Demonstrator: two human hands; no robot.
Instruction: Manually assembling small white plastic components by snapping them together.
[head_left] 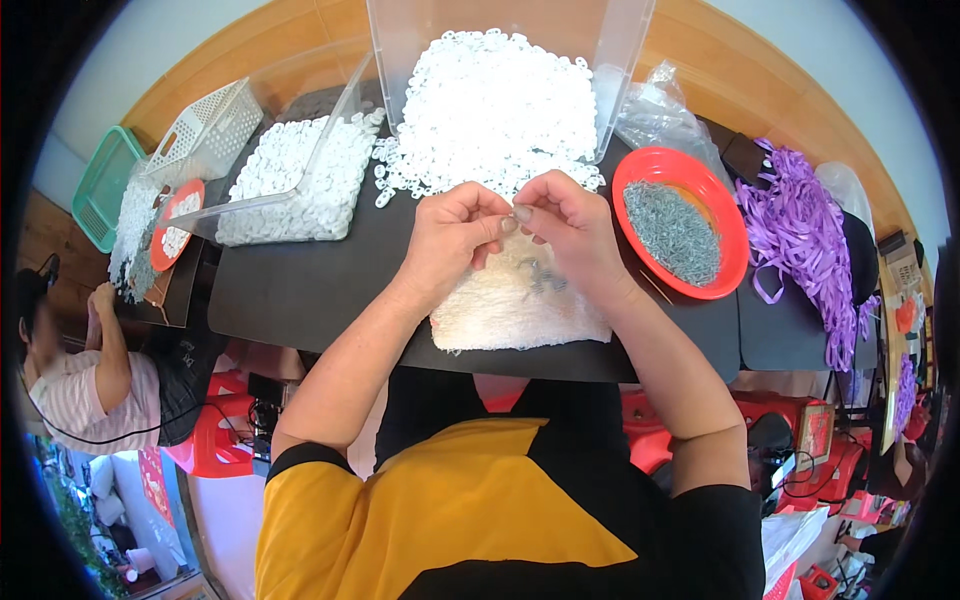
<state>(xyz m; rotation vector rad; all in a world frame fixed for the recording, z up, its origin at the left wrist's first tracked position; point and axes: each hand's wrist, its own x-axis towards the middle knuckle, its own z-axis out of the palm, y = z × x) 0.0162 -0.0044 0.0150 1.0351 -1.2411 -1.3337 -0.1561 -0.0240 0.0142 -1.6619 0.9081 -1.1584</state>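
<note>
Above a pale cloth [520, 318] on the dark table, my left hand [455, 238] and my right hand [575, 228] meet fingertip to fingertip. Both are closed in a pinch; whatever lies between the fingers is too small to make out. Just beyond them a heap of small white oval plastic pieces [495, 100] spills from a tipped clear bin [622, 60] onto the tabletop. To the right of my right hand is a red bowl [738, 255] full of thin grey metal pieces [672, 235]. Some small grey bits lie on the cloth by my fingers.
Left of the heap, another clear bin [345, 90] holds more white pieces [300, 180]. Purple ribbons [800, 240] pile up at the far right, near a crumpled plastic bag [660, 115]. Another person [100, 390] sits at the left by an orange plate [160, 250] and a green basket [90, 200].
</note>
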